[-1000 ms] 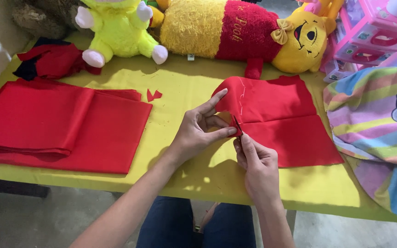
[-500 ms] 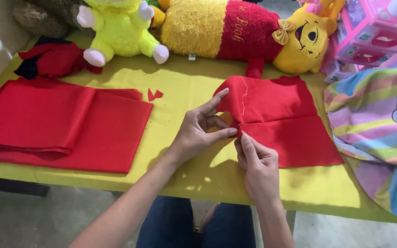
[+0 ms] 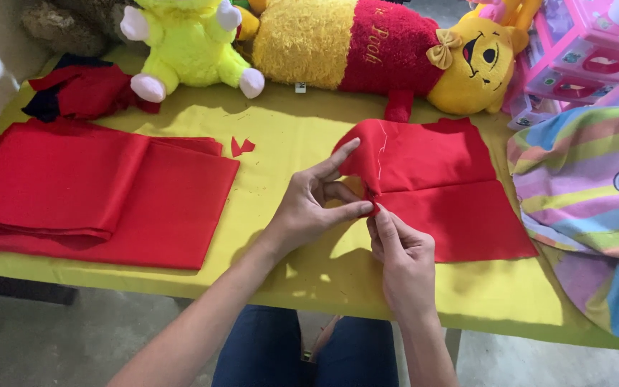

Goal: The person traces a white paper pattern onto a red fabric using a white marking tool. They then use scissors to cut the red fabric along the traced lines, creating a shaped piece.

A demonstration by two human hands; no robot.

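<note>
You pinched the red fabric piece [image 3: 431, 186], lying right of centre on the yellow surface [image 3: 288, 143], at its near-left edge with left hand [image 3: 309, 208] and right hand [image 3: 402, 251] both closed on it; a tight, steady pinch suited it.

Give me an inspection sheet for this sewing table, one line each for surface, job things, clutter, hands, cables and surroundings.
Surface: table under a yellow cloth.
Job's things: red piece lying flat at right, its left edge pinched up, a line of white stitches near that edge.
Clutter: folded red fabric at left; small red scrap; dark red bundle; green plush; yellow-red plush; pink toy; striped cloth.
Grippers: left hand and right hand both pinch the red piece's edge.
Cables: nothing seen.
Surroundings: grey floor; the person's knees under the table.
</note>
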